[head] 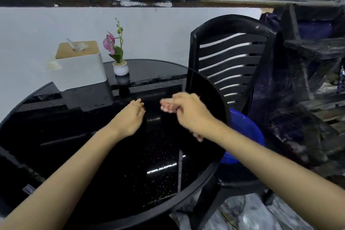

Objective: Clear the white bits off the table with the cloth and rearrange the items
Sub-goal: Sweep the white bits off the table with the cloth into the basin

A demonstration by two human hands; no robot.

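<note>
I see both bare arms stretched out over the round black glossy tabletop point(56, 117), which reflects the window frame and is speckled with many small white bits point(160, 172), thickest on the near right part of the surface. My left hand point(128, 119) hovers over the middle of the tabletop, palm down, fingers loosely curled and its grip slack around nothing. My right hand point(188, 112) is just beside it, near the right rim, blurred by motion; its fingers point(166, 106) are extended toward the left hand with the palm partly turned up, and the grip looks wide with nothing held, though the blur keeps me from being fully sure. I cannot make out the cloth anywhere in this view. At the far left of the tabletop stands a white tissue box point(80, 65) with a wooden top and a tissue sticking out of its slot. Just beside it to the right sits a small white pot holding a pink orchid point(115, 50), upright. A black slatted plastic chair point(231, 58) stands against the far right edge of the table, and a blue basin point(244, 127) shows below the table rim, under my right forearm.
</note>
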